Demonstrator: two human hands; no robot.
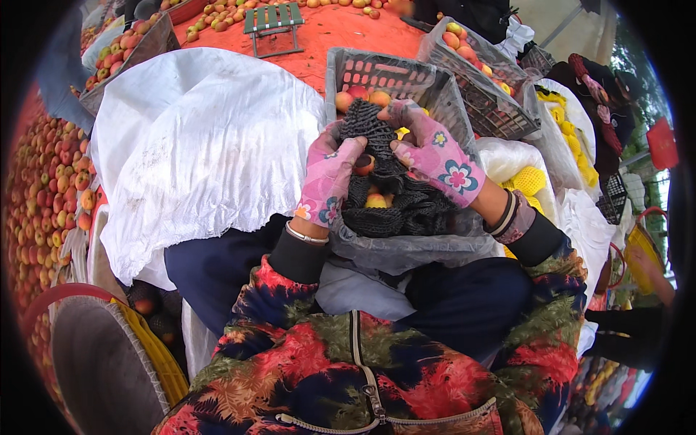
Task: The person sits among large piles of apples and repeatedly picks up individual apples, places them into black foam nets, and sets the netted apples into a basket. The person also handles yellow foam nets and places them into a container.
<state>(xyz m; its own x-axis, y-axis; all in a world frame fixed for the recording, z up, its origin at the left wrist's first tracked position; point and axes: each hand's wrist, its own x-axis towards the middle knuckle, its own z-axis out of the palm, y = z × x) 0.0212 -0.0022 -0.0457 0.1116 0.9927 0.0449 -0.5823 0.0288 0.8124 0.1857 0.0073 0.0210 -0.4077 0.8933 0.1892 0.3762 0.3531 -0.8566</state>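
Observation:
In pink flowered gloves with bare fingertips, my left hand (324,174) and my right hand (442,156) are closed on a black foam fruit net (368,125). They pinch it from either side above a plastic crate (444,93) lined with clear film. Whether an apple sits inside this net is hard to make out. Just under my fingers, a reddish apple (364,165) shows partly. More black foam nets (402,214) lie heaped at the near end of the crate, with a yellow-red apple (375,200) among them. Several bare apples (378,98) rest at the far end.
A white sheet (210,145) covers something left of the crate. Another crate of apples (478,80) stands far right, near yellow foam nets (529,181). A bucket (109,362) is at lower left, beside piled apples (54,188). A folding stool (274,22) stands on red ground. Another person's gloved hands (598,90) show far right.

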